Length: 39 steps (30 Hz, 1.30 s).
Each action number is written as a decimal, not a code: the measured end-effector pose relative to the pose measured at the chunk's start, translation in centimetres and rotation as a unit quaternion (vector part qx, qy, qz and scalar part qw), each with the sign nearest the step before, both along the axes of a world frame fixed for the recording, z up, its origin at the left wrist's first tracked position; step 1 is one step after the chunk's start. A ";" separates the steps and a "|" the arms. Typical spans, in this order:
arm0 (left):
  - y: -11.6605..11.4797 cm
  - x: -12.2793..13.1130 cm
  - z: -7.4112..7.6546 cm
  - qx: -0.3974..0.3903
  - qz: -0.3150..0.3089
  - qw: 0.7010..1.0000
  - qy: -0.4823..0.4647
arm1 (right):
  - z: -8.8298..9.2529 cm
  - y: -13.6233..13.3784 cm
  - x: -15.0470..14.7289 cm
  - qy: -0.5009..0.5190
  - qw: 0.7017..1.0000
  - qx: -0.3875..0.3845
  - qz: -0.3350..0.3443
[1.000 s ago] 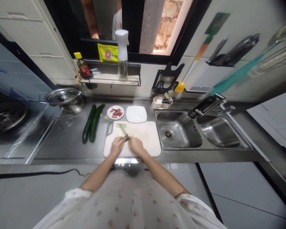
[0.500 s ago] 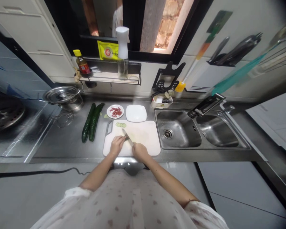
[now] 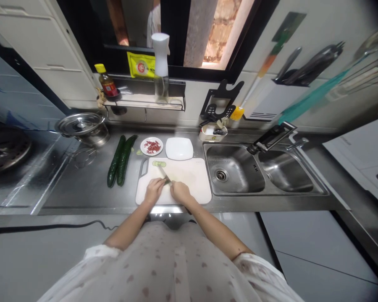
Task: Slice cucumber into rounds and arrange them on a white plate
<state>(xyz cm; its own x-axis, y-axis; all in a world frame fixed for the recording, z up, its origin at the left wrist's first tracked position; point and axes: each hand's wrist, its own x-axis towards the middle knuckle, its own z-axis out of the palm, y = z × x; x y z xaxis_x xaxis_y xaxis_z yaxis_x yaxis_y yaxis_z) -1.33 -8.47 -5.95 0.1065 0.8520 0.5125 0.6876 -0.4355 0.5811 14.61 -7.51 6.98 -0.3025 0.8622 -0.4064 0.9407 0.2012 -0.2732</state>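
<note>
My right hand [image 3: 180, 193] is wrapped round the handle of a kitchen knife [image 3: 162, 171], whose blade slants forward and left over the white cutting board [image 3: 195, 180]. Close against the blade, the fingers of my left hand [image 3: 154, 191] press on a small cucumber piece [image 3: 167, 180], mostly hidden by the fingers and blade. Several thin cucumber slices [image 3: 159, 164] lie overlapping in a row near the board's far edge. To the left of the board, two whole cucumbers [image 3: 122, 163] rest side by side on the steel counter.
Behind the board stand a plate of chopped red bits [image 3: 151, 147] and a white square dish [image 3: 179, 149]. A double sink [image 3: 236, 170] borders the board on the right. At the back left sits a lidded steel pot [image 3: 85, 128], with a wire whisk [image 3: 85, 157] before it.
My right hand and the knife have shifted slightly left and forward, closer to my left hand. My left hand stays at nearly the same place, and the slices lie as before.
</note>
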 end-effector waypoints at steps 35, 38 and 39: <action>0.1 -0.1 -0.3 -0.018 -0.006 1.000 0.003 | -0.2 1.0 -1.2 0.003 1.000 -0.004 -0.003; 0.1 -0.1 -0.2 -0.014 -0.005 1.000 0.002 | -0.4 0.1 -0.5 -0.015 1.000 -0.007 0.000; 0.1 -0.1 -0.2 -0.014 -0.003 1.000 0.002 | -0.4 -0.3 -0.2 -0.021 1.000 -0.010 0.001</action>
